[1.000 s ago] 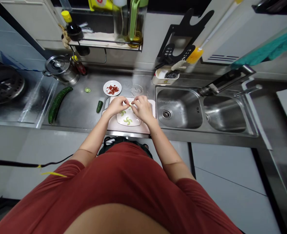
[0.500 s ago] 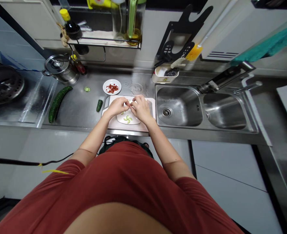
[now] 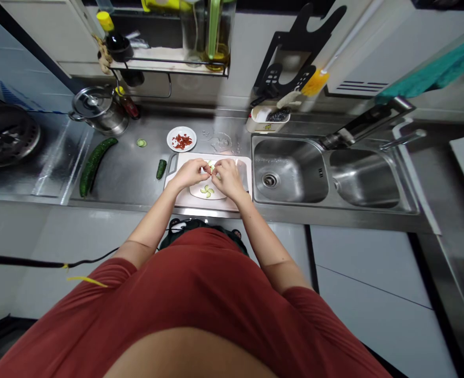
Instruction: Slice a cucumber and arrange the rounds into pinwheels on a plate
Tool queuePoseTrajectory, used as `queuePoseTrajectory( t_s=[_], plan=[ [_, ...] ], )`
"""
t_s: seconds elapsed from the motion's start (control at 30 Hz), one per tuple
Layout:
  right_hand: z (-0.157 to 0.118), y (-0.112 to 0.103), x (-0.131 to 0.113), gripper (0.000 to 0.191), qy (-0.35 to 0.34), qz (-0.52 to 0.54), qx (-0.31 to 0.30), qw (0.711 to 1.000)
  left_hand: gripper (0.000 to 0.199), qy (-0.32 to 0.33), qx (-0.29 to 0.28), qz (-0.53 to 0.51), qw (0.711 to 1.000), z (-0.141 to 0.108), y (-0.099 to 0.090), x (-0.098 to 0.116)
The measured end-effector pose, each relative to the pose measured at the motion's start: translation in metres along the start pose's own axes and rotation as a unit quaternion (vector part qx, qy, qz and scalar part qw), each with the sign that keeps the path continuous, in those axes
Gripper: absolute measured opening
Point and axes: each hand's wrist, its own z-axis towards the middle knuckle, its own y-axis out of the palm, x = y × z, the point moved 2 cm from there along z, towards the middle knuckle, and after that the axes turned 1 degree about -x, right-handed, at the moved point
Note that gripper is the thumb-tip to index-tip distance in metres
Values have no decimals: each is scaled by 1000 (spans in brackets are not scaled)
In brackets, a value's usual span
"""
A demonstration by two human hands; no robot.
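My left hand (image 3: 189, 174) and my right hand (image 3: 228, 179) meet over a white plate (image 3: 218, 195), fingertips pinched close together. Whatever is between the fingers is too small to make out. On the plate's near part, cucumber slices (image 3: 207, 191) lie in a pinwheel; more pale green slices show partly behind the fingers. Under the plate is a pale cutting board (image 3: 182, 200) with a grey handle. A knife blade (image 3: 242, 170) lies at the board's right side, partly hidden by my right hand. Just beyond the board stands a small white dish (image 3: 175, 147) of chopped red pieces (image 3: 182, 141).
Left on the steel counter lie a cucumber piece (image 3: 161, 169), two thin slices (image 3: 141, 143) and a long whole cucumber (image 3: 93, 167). A lidded pot (image 3: 104, 116) and a sauce bottle (image 3: 130, 107) stand behind. A double sink (image 3: 290, 197) borders the board's right; a bottle shelf (image 3: 168, 65) overhangs the back.
Both hands stay over the plate with only small finger shifts; the fingertips have come slightly lower and nearer to me. The view has moved a little. Nothing else has visibly moved.
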Motion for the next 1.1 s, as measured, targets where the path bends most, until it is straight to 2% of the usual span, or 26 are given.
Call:
queuePoseTrajectory(
  t_s=[0.17, 0.27, 0.47, 0.63, 1.1],
  plan=[
    [-8, 15, 13, 12, 34, 39, 13, 999, 22, -19, -11, -2, 1000, -5, 0, -11],
    [-13, 28, 22, 13, 55, 45, -7, 997, 22, -40, -11, 17, 999, -7, 5, -20],
    [-16, 54, 33, 14, 70, -9, -92, 993, 18, -84, -37, 55, 994, -10, 31, -38],
    [-17, 71, 34, 16, 50, -36, -128, 990, 17, -126, -67, 83, 986, -12, 48, -46],
    [-18, 83, 33, 23, 41, -59, -166, 983, 14, -154, -76, 129, 977, -16, 67, -49]
  ],
)
